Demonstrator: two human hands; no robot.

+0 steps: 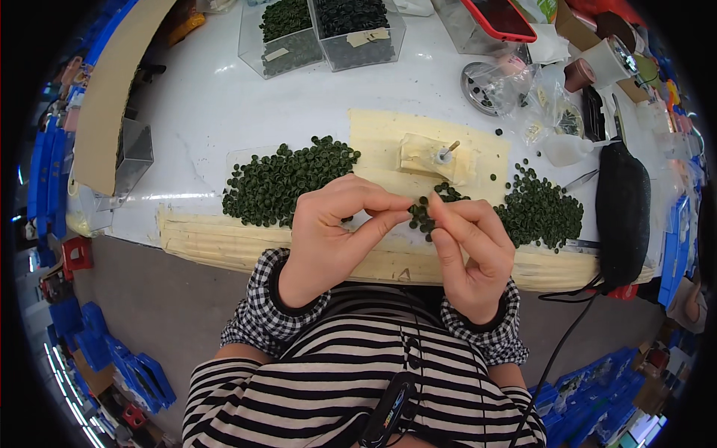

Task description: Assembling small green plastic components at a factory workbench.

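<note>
Over the table's front edge, my left hand point(325, 231) is closed in a pinch of thumb and forefinger, its tips beside several small dark green round caps point(422, 216). Close by, my right hand point(476, 246) has its fingers curled and thumb drawn in, tips near the same caps. What either pinch holds is too small to tell. A big pile of green caps point(284, 183) lies left of my hands. Another pile point(541, 209) is spread to the right. Just beyond my hands sits a tape-covered block point(426, 157) with a short upright pin point(450, 149).
Two clear bins point(291, 52) point(362, 52) of green pieces stand at the back. A red-edged phone point(504, 16) rests on a clear box. Tweezers point(580, 180), a black pouch point(624, 213) and a round clear dish point(482, 88) lie right. Cardboard point(112, 97) rises left.
</note>
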